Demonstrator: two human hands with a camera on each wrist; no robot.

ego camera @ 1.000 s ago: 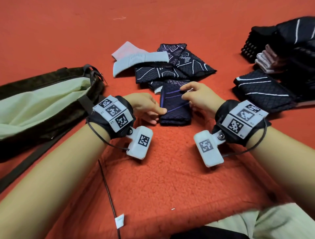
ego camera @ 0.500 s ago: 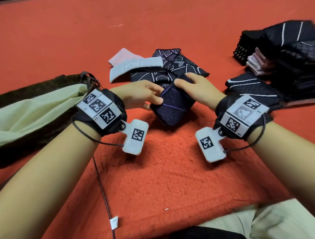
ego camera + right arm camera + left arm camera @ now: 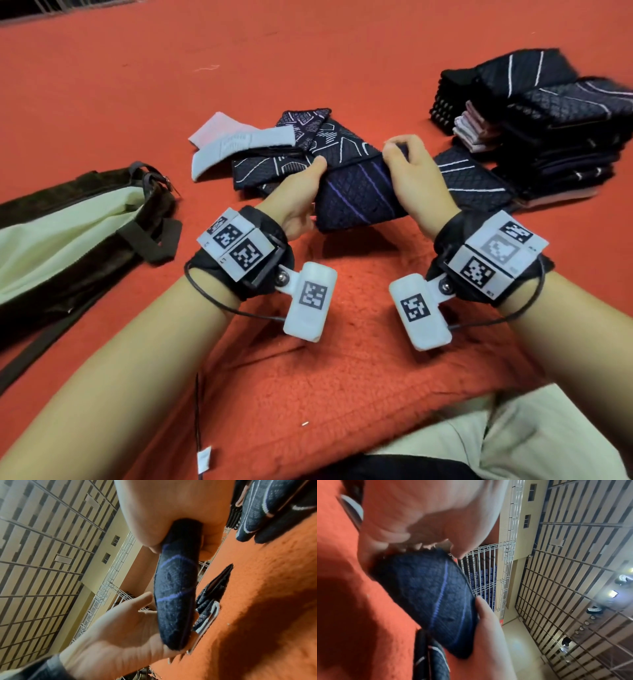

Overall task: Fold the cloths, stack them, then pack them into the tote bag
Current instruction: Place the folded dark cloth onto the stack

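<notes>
Red carpet (image 3: 308, 359) covers the floor under everything. Both hands hold one folded navy cloth (image 3: 356, 195) with purple stripes, lifted clear of the carpet: the left hand (image 3: 294, 202) grips its left end, thumb on top, and the right hand (image 3: 416, 178) pinches its right end. Behind it lies a loose heap of cloths (image 3: 274, 154). A stack (image 3: 548, 123) sits at far right. The tote bag (image 3: 68, 240) lies open at left.
</notes>
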